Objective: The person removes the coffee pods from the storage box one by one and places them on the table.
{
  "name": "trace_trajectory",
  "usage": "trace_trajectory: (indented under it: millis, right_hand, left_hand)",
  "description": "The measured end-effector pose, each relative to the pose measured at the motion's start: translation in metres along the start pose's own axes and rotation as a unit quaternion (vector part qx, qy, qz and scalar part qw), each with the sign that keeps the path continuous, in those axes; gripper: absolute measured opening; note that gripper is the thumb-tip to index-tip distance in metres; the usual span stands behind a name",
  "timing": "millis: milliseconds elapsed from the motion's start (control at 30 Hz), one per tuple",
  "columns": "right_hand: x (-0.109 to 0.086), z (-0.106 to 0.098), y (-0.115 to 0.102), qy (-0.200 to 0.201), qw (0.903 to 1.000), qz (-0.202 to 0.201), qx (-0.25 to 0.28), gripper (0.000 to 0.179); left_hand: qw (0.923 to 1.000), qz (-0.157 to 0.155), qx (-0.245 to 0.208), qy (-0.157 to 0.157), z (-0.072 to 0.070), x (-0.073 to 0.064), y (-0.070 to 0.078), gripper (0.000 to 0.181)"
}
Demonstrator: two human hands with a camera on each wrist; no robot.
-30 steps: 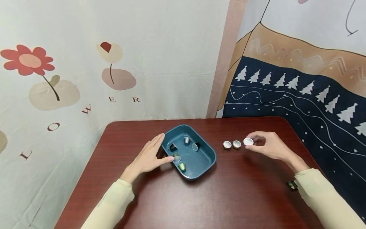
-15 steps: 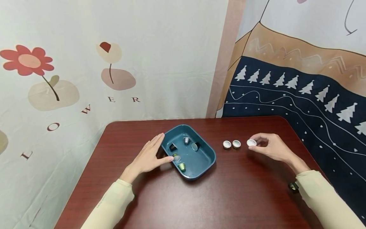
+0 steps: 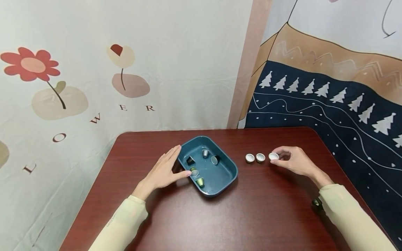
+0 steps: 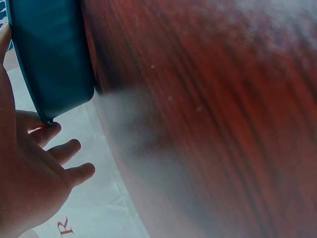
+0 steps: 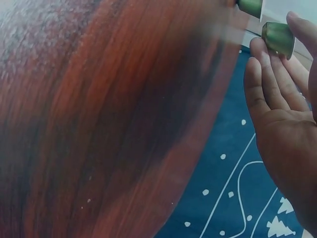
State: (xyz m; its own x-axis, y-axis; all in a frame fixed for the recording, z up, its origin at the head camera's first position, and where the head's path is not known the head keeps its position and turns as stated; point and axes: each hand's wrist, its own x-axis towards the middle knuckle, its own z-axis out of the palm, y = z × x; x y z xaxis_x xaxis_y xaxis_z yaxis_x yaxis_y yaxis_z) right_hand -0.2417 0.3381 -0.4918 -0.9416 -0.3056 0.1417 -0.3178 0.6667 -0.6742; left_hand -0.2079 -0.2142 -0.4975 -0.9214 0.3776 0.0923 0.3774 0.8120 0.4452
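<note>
My right hand point(image 3: 296, 161) pinches a green coffee capsule point(image 5: 280, 38) between thumb and fingertips, its pale lid facing up in the head view. Just left of it, two more coffee capsules stand lid up in a row: the nearer one point(image 3: 260, 158) and the farther one point(image 3: 250, 158). My left hand point(image 3: 161, 170) rests against the left side of a blue tray point(image 3: 224, 186), fingers extended to its far left corner and thumb on the rim. Several capsules lie inside the tray, among them a green one point(image 3: 200, 182), a silver one point(image 3: 205, 153) and a black one point(image 3: 190, 160).
Everything stands on a dark red-brown wooden table point(image 3: 251, 216) with rounded far corners. Behind its far edge hangs a pale flower-print cloth point(image 3: 188, 69), and a navy tree-print cloth point(image 3: 314, 108) hangs at the right.
My right hand, with the capsule, has shifted slightly right, then back left toward the row. The left hand, the tray and the other capsules have kept their places.
</note>
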Motion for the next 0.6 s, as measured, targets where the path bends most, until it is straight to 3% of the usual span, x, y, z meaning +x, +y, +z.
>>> trace_trajectory:
  millis: [600]
  right_hand:
    - [0.0098, 0.0075, 0.0054, -0.016, 0.9998, 0.013, -0.006, 0.028]
  left_hand:
    - [1.0, -0.001, -0.003, -0.004, -0.0001, 0.0005, -0.002, 0.118]
